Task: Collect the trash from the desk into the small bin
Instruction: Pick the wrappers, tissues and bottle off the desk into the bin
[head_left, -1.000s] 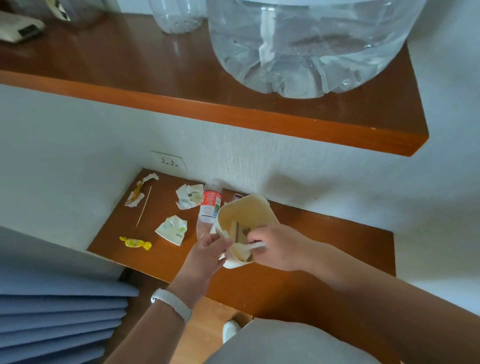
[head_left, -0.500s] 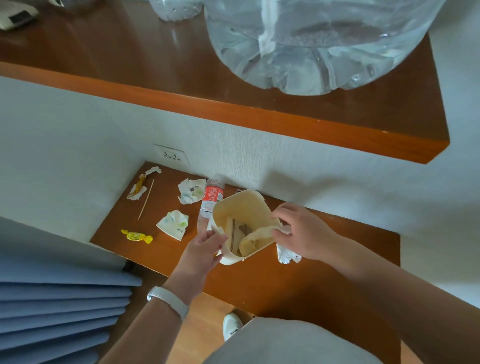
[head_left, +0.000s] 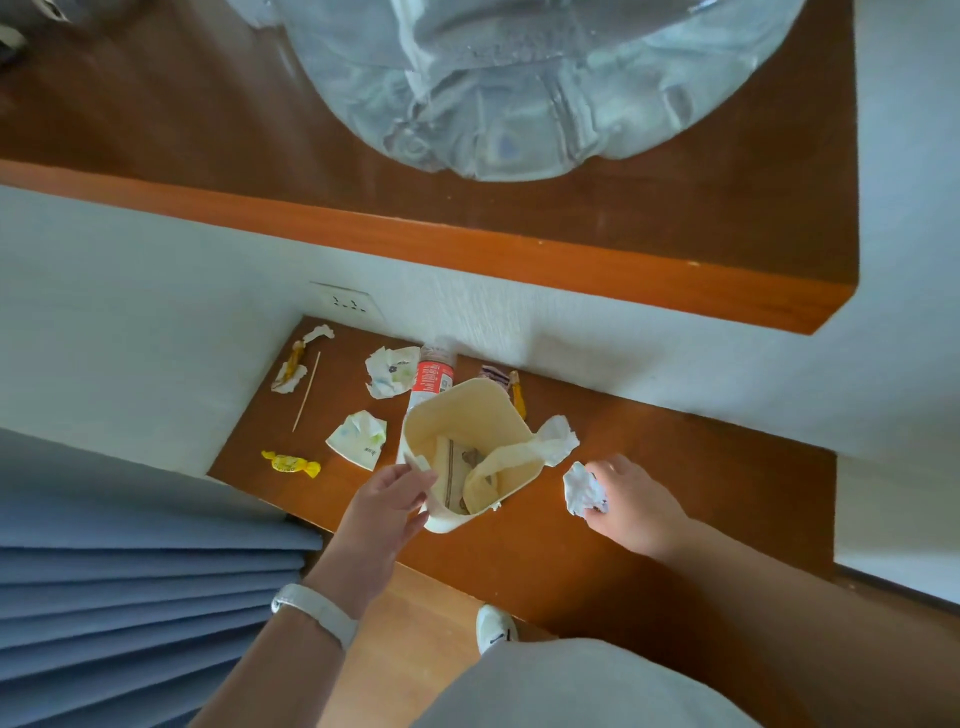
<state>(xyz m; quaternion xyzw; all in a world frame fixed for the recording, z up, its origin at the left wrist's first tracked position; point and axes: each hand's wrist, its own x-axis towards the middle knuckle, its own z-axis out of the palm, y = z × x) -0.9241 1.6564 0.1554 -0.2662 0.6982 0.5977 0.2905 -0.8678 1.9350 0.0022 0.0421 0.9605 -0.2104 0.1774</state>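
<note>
Head view: the left hand (head_left: 387, 512) grips the small bin (head_left: 460, 410) by its rim. At the bin's 3 o'clock, the right hand (head_left: 639, 506) pinches a crumpled tissue (head_left: 582, 491) (best lifted clear, then dropped centrally).

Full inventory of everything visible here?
bin: 1, cream, desk middle
crumpled paper: 3, white, two left of bin, one held
tissue: 1, white, over bin's rim
candy: 1, yellow, desk front left
stick: 1, pale, desk left
wrappers: 2, yellowish, back left, behind bin
bottle: 1, red label, behind bin
desk: 1, brown, centre
shelf: 1, brown, above desk
water jug: 1, clear, on shelf
socket: 1, white, wall
curtain: 1, blue, left
shoe: 1, white, floor
left hand: holds bin
right hand: grips crumpled paper
</note>
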